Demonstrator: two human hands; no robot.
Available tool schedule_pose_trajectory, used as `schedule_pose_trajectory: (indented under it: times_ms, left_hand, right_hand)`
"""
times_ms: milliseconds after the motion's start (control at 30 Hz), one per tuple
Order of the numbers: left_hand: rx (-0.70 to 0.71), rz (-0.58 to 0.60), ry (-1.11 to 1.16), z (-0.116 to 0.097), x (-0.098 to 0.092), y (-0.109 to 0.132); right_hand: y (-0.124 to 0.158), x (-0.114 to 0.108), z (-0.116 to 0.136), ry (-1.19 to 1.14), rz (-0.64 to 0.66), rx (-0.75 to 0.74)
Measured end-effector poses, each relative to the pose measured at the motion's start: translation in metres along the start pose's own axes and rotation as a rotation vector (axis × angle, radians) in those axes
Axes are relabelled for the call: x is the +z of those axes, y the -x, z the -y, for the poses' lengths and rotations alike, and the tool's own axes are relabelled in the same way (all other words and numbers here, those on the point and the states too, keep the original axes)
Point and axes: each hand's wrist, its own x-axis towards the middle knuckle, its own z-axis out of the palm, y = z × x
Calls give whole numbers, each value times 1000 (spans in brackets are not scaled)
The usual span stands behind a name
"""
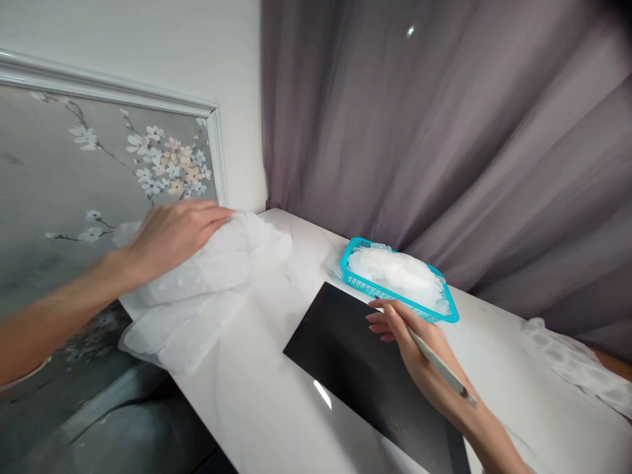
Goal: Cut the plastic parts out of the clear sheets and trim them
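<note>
Head: two hands (175, 230) (419, 368), one tool (442, 368)

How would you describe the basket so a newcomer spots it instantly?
Find the white marbled table beside the purple curtain. Near the curtain, beyond the black panel, sits the basket. Bright turquoise sets it apart from black and white neighbours.

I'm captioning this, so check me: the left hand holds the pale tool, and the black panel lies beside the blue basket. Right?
No: the head view shows the right hand, not the left hand, holding the pale tool. The black panel lies beside the blue basket.
</note>
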Motion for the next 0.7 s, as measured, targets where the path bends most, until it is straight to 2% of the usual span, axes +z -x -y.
schedule_pose_trajectory:
  times_ms: [100,233,300,467,567,700]
  left_hand:
    - [73,-8,-61,10,-16,-23]
    - [6,106,91,23,-12,-38]
    - [35,99,162,29,-13,-41]
    - [146,-53,148,31,-40,-47]
    - [148,-178,122,23,-61,-53]
    - [127,-374,295,4,-85,-64]
  right_hand:
    - [-3,2,-3,-101,-4,30]
    - [-4,3,-9,-172,44,28]
    - [-3,1,-12,-179,46,27]
    - [-5,-5,-7,-215,23,-17]
    - [-8,-2,2,-215,18,-73]
    - [-23,13,11,-327,24,-128]
